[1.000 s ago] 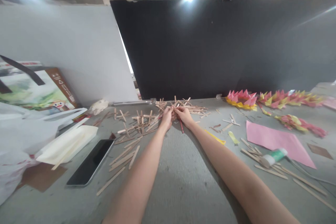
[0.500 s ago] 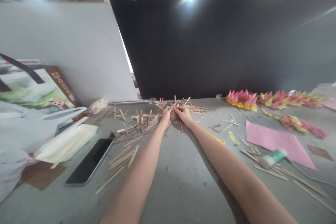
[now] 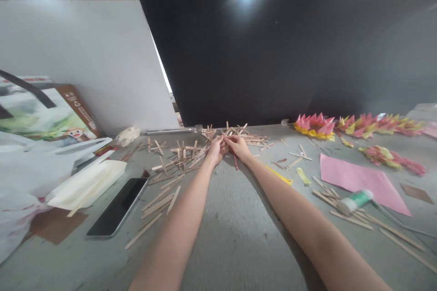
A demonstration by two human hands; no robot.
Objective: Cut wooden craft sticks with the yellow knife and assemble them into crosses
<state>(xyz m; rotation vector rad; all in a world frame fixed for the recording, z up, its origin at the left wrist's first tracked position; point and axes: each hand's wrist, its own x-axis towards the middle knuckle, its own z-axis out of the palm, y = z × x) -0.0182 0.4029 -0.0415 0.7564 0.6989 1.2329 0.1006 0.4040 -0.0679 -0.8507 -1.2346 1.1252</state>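
My left hand [image 3: 217,149] and my right hand [image 3: 238,146] meet in the middle, arms stretched forward. The fingers of both are pinched together at the fingertips. Whatever they hold is too small and too hidden to make out. Just behind and around them lies a pile of wooden craft sticks [image 3: 254,138], several joined into crosses. More crossed sticks [image 3: 183,154] stand and lie to the left of my left hand. A thin reddish stick [image 3: 236,162] pokes out below my right hand; I cannot tell whether it is held.
At left are a phone [image 3: 118,208], a cream paper tray [image 3: 88,184], a plastic bag [image 3: 30,163] and loose sticks [image 3: 158,207]. To the right lie pink paper [image 3: 358,177], a green-white glue bottle [image 3: 356,202], a yellow strip [image 3: 279,175] and a pink-yellow paper crown [image 3: 314,127]. A black panel [image 3: 273,54] stands behind.
The camera view has shifted very slightly. Both hands stay pinched together at the same place, with only a slight change in the fingers.
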